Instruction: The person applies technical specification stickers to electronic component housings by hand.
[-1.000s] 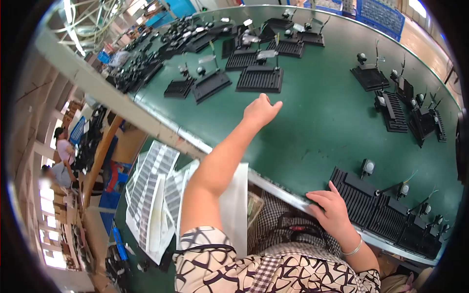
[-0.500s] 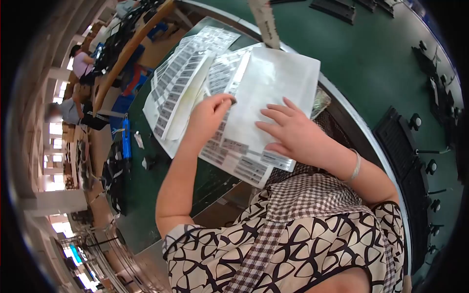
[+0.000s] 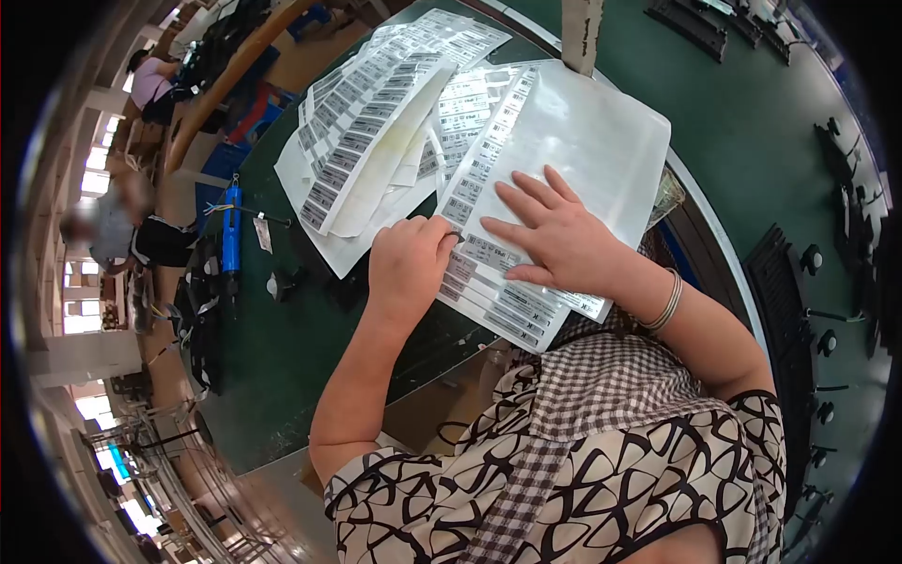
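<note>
My right hand [image 3: 564, 228] lies flat with spread fingers on a glossy white label sheet [image 3: 601, 122], which has a strip of printed labels along its left side. My left hand [image 3: 409, 263] is closed in a pinch at the left edge of this sheet. A small dark bit shows at its fingertips, too small to name. Below the hands, more printed labels [image 3: 512, 305] show on a sheet underneath. To the left of my left hand lies a fanned pile of label sheets [image 3: 362, 141], several of them overlapping.
The sheets lie on a green table [image 3: 282, 376]. A blue electric screwdriver [image 3: 232, 240] is at the left. A worn upright post [image 3: 581, 38] stands behind the sheets. Black parts [image 3: 775, 282] line the green surface at right. Two people [image 3: 122, 226] are in the left background.
My left hand has moved down along the sheet's label strip to its left edge, still pinched. My right hand stays flat on the sheet. The camera view has shifted.
</note>
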A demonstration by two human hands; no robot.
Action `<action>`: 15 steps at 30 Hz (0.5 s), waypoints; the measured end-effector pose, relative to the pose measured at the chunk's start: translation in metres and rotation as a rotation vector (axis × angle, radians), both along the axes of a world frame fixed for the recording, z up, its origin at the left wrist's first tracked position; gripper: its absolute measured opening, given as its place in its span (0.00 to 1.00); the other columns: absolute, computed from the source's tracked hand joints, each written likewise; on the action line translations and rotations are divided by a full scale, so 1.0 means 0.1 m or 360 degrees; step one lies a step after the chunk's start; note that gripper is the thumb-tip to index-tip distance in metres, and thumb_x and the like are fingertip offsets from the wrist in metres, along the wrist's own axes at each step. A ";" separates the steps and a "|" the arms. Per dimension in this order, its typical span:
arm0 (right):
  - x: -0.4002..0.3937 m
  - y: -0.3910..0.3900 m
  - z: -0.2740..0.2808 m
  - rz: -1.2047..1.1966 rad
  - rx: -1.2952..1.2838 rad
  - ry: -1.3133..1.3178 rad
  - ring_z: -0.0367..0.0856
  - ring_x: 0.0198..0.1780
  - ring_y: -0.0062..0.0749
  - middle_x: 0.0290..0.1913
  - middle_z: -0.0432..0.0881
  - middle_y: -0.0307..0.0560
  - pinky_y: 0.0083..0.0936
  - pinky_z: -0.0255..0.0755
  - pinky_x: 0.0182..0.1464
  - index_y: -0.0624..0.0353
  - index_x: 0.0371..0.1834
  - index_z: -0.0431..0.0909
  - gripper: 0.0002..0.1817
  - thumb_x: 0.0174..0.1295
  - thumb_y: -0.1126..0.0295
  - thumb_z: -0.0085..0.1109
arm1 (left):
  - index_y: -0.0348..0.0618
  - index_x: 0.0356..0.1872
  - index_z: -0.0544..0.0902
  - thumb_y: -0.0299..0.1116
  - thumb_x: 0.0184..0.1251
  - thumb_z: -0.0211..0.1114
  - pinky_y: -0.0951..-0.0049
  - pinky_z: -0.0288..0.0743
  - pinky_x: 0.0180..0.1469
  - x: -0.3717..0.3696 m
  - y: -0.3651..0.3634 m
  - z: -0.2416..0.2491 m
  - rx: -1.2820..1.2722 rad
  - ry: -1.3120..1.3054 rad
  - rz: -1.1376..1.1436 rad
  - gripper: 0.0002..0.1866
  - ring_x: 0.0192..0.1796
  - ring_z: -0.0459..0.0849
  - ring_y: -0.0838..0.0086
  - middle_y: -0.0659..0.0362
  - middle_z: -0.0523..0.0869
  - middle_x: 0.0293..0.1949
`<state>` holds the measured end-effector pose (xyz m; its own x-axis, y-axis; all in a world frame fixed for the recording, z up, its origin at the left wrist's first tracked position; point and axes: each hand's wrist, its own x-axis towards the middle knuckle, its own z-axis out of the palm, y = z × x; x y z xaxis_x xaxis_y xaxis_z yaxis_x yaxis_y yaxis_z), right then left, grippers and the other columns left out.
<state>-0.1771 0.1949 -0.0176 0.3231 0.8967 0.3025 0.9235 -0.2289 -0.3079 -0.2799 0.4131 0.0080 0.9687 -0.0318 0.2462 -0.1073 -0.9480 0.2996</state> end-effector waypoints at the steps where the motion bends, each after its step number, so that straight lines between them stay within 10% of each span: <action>1: 0.00 0.00 0.01 -0.0004 0.0001 0.0003 0.59 0.73 0.55 0.70 0.67 0.58 0.58 0.48 0.75 0.49 0.65 0.74 0.33 0.59 0.44 0.60 | 0.41 0.29 0.79 0.29 0.59 0.67 0.57 0.72 0.36 0.00 0.00 0.02 -0.0003 0.0021 -0.0023 0.05 0.32 0.80 0.57 0.55 0.81 0.25; 15: 0.01 0.02 0.11 -0.0002 -0.0041 0.0188 0.61 0.72 0.54 0.68 0.68 0.59 0.57 0.50 0.74 0.50 0.62 0.77 0.28 0.63 0.47 0.58 | 0.44 0.29 0.81 0.37 0.55 0.71 0.57 0.69 0.35 0.01 -0.03 0.05 0.0096 0.0134 -0.0002 0.10 0.31 0.80 0.58 0.58 0.81 0.24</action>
<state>-0.1759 0.1972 -0.0062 0.3564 0.9033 0.2389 0.8809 -0.2396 -0.4083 -0.2791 0.4099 0.0131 0.9858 -0.0452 0.1615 -0.0852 -0.9645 0.2501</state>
